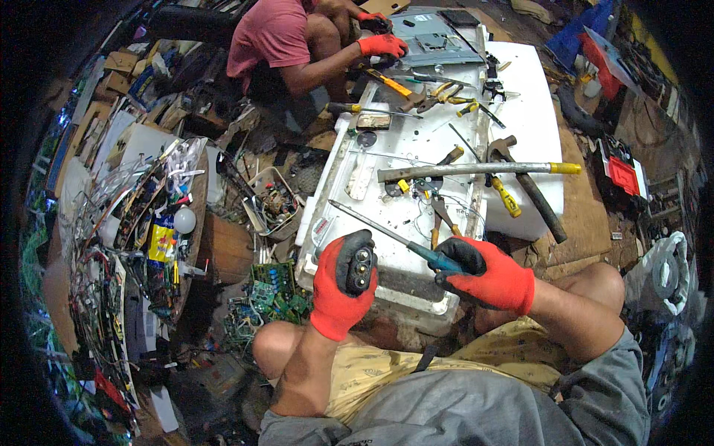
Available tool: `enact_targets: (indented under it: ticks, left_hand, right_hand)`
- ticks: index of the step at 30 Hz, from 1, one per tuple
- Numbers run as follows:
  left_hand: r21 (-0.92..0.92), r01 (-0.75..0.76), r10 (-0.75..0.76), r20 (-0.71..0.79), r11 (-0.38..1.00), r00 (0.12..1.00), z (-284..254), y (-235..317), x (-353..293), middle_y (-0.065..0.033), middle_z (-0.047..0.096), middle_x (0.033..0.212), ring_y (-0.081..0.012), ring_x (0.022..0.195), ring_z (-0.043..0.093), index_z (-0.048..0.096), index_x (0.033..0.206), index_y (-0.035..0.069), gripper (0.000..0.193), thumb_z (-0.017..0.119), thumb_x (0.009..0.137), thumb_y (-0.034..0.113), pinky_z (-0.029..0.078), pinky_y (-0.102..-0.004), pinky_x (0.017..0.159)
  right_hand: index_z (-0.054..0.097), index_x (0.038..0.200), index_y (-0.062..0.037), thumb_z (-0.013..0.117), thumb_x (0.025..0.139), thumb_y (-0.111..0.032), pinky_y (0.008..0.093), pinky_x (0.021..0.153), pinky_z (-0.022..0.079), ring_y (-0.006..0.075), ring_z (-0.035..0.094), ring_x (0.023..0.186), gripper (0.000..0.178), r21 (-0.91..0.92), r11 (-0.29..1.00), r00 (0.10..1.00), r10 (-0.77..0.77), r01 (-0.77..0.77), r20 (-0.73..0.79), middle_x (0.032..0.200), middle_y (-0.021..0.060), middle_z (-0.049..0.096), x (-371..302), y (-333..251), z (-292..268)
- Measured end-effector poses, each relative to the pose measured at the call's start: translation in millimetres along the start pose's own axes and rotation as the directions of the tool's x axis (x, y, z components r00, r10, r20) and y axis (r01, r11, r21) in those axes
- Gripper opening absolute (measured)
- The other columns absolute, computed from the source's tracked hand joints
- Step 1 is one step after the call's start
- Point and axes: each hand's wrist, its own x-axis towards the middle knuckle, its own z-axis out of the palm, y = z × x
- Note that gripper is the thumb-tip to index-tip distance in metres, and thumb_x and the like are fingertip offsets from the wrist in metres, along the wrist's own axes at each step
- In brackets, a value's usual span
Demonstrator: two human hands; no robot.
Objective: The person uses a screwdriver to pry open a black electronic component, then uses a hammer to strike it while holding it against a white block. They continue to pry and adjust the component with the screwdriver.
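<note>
My left hand, in a red glove with dark fingertips, is closed around a small black part with round shiny metal spots on its face. I cannot make out its exact kind. In my right hand, gloved the same way, is a screwdriver gripped by its teal handle. Its long shaft points up and left, and the tip is apart from the black part. Just beyond my right hand, pliers lie on the white work surface. Past them rests a long metal bar with a yellow end.
A hammer and a yellow-handled screwdriver lie on the right. Across the surface, a person in red gloves works at a grey metal panel. Green circuit boards and a wire pile are on the left.
</note>
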Motion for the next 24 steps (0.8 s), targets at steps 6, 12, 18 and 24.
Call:
enact_targets:
  ticks: [6, 12, 18, 24]
  left_hand:
    - [-0.065, 0.025, -0.028, -0.051, 0.998, 0.998, -4.9, 3.2, -5.7, -0.0113, 0.064, 0.114, -0.0208, 0.107, 0.062, 0.055, 0.127, 0.0, 0.047, 0.066, 0.081, -0.004, 0.048, -0.0332, 0.096]
    - [-0.194, 0.084, -0.098, -0.06, 0.977, 0.993, -5.4, 3.6, -5.2, -0.0115, 0.064, 0.114, -0.02, 0.106, 0.063, 0.056, 0.127, 0.001, 0.046, 0.065, 0.082, -0.004, 0.049, -0.0317, 0.093]
    - [-0.289, 0.203, -0.226, -0.05, 0.936, 0.973, -3.5, 6.1, -7.2, -0.0115, 0.065, 0.113, -0.0196, 0.105, 0.064, 0.056, 0.128, 0.001, 0.047, 0.065, 0.081, -0.004, 0.049, -0.0315, 0.093]
    - [-0.196, 0.08, -0.095, -0.067, 0.977, 0.993, -6.7, 5.7, -5.0, -0.0096, 0.064, 0.114, -0.0163, 0.105, 0.062, 0.052, 0.131, 0.001, 0.048, 0.066, 0.085, -0.003, 0.05, -0.0297, 0.092]
  right_hand:
    - [0.058, 0.117, -0.0043, 0.067, 0.089, -0.01, 0.0287, 0.074, 0.05, 0.0086, 0.055, 0.082, 0.03, 0.055, 0.997, 0.999, 0.053, -0.053, 0.003, 0.09, 0.0011, 0.06, -0.1, -1.5, 1.5]
    - [0.058, 0.119, -0.0055, 0.068, 0.089, -0.012, 0.0299, 0.073, 0.05, 0.0091, 0.056, 0.081, 0.033, -0.074, 0.997, 1.0, 0.011, -0.01, 0.014, 0.09, 0.0023, 0.061, -1.2, -1.4, 1.4]
    - [0.058, 0.119, -0.0049, 0.068, 0.088, -0.012, 0.0299, 0.073, 0.051, 0.01, 0.056, 0.08, 0.033, -0.14, 0.987, 0.997, -0.076, 0.074, -0.006, 0.089, 0.0036, 0.061, -0.7, 5.0, 0.2]
    - [0.059, 0.117, -0.0042, 0.068, 0.087, -0.012, 0.0322, 0.076, 0.051, 0.0135, 0.057, 0.08, 0.032, -0.095, 0.994, 0.998, -0.061, 0.061, -0.006, 0.087, 0.0046, 0.061, -1.4, 3.8, 0.7]
